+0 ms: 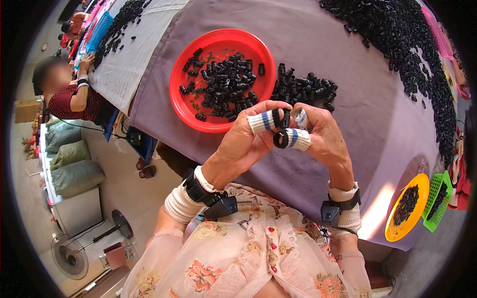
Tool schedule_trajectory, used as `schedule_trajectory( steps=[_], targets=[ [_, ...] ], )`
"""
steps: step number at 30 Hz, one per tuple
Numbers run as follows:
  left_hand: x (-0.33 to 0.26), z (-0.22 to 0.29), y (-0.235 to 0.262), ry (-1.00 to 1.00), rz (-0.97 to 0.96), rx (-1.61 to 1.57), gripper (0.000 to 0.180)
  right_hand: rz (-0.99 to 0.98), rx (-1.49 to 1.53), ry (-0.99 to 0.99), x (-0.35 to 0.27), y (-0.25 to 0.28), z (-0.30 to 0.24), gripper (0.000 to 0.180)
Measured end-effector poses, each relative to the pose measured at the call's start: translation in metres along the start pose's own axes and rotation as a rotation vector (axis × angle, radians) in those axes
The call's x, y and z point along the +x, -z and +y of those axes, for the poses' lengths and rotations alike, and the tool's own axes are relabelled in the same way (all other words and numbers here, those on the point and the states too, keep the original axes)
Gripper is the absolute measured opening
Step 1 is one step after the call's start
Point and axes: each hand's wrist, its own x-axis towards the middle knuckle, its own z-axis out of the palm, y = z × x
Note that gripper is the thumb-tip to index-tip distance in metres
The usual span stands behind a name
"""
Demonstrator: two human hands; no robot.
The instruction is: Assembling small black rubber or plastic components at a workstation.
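Pinching a small black part at the dial's centre between the fingertips of left hand and right hand, likely steadied from both sides for being so small. Placed, presumably, for short reaches to the red tray at ten o'clock and loose black heap at one. Can make out only faint, unreadable marks on the white cloth farther toward ten, without any legible brand.

Green sacks lie near a fan.
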Motion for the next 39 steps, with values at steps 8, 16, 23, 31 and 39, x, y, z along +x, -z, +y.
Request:
schedule_trajectory(
  steps=[8, 16, 23, 31, 39],
  targets=[
    [-0.0009, -0.0002, 0.0023, 0.002, 0.014, 0.028, 0.02, -0.027, -0.021, -0.027, -0.0003, 0.0008, -0.0044, 0.038],
    [-0.0014, 0.0003, -0.0018, -0.018, 0.046, 0.138, 0.018, -0.044, -0.04, -0.027, -0.0025, 0.0006, -0.0002, 0.038],
    [-0.0018, 0.0009, -0.0006, -0.019, 0.041, 0.143, 0.016, -0.015, -0.04, -0.007, -0.0032, 0.0003, -0.0034, 0.04],
    [-0.003, 0.0022, -0.0001, -0.033, 0.05, 0.203, 0.016, -0.021, -0.09, -0.02, -0.003, 0.001, 0.0, 0.041],
    [-0.0034, 0.0033, 0.0024, -0.051, 0.043, 0.237, 0.017, -0.05, -0.066, 0.024, -0.003, -0.0004, -0.0017, 0.034]
  ],
)
